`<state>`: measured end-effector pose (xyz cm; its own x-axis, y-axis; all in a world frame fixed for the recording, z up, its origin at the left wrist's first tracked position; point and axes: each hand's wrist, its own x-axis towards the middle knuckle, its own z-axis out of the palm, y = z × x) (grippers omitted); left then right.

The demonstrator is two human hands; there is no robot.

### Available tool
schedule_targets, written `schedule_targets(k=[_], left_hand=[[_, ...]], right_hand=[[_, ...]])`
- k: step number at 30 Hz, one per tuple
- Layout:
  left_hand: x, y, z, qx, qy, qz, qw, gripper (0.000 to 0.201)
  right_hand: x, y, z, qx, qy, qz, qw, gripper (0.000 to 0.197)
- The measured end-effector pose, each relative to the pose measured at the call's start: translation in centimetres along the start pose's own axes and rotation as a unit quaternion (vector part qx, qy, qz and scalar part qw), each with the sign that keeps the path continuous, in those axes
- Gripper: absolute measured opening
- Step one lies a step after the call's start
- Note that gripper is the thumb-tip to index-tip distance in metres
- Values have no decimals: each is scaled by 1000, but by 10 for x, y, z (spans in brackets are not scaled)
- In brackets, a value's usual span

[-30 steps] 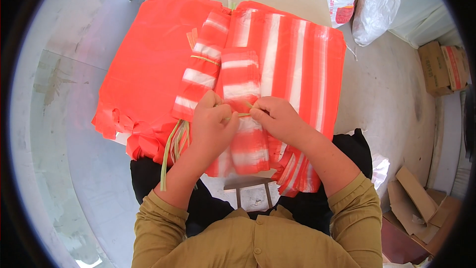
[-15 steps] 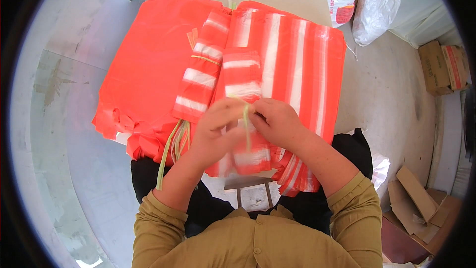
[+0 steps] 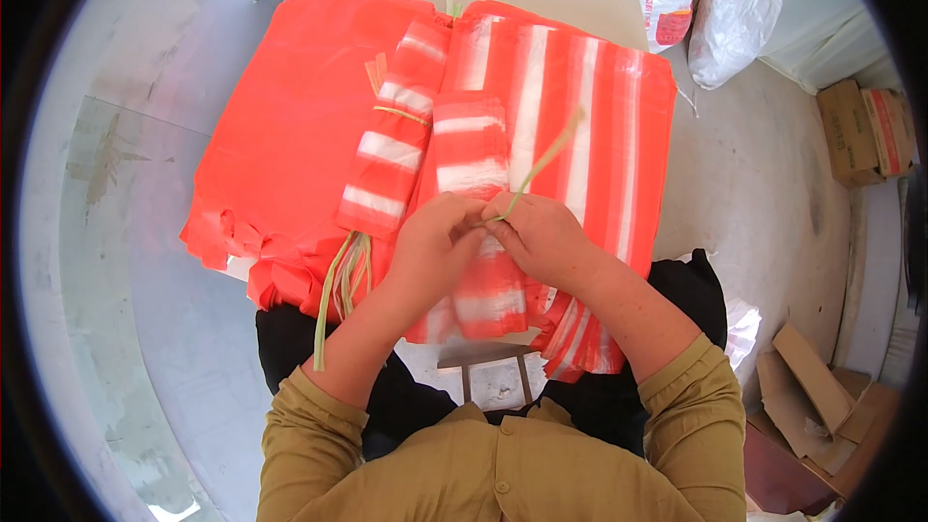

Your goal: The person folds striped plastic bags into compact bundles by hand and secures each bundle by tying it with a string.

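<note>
A folded red-and-white striped plastic bag bundle (image 3: 471,140) lies lengthwise before me on larger piles. Over its middle, my left hand (image 3: 440,240) and my right hand (image 3: 538,234) meet with fingertips pinched on a thin yellow-green tie strip (image 3: 530,179). One end of the strip points up and to the right; the part under my fingers is hidden. Left of this bundle lies another striped bundle (image 3: 385,150), bound by a narrow yellow-green tie. Several loose strips (image 3: 350,275) hang beside my left forearm.
Beneath are a plain red plastic stack (image 3: 300,106) and a striped stack (image 3: 619,135). White woven sacks (image 3: 739,14) stand at the far right. Cardboard boxes (image 3: 851,135) and flattened cardboard (image 3: 802,391) lie on the right. A small metal-framed stool (image 3: 498,379) shows between my knees.
The strip's free end has swung from hanging down toward me to pointing up and right. My fingers have drawn together on it over the bundle.
</note>
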<state>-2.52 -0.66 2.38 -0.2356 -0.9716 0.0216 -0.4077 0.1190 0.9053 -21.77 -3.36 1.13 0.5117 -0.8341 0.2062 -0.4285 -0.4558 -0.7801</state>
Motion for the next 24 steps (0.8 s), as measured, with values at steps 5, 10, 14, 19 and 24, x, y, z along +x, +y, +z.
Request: schedule_targets(k=[5, 10, 14, 19, 24], left_hand=[[2, -2, 2, 6, 30, -55, 998, 11], [1, -4, 1, 4, 26, -73, 997, 9], [1, -7, 1, -15, 24, -84, 996, 8], [-1, -3, 1, 16, 21, -40, 999, 6], [-2, -1, 2, 29, 24, -2, 999, 6]], right_hand=[[0, -1, 0, 61, -19, 97, 993, 6], [1, -6, -4, 182, -22, 169, 968, 9], [3, -4, -3, 135, 12, 58, 989, 14], [4, 1, 2, 53, 65, -25, 996, 19], [3, 1, 2, 23, 82, -49, 995, 16]])
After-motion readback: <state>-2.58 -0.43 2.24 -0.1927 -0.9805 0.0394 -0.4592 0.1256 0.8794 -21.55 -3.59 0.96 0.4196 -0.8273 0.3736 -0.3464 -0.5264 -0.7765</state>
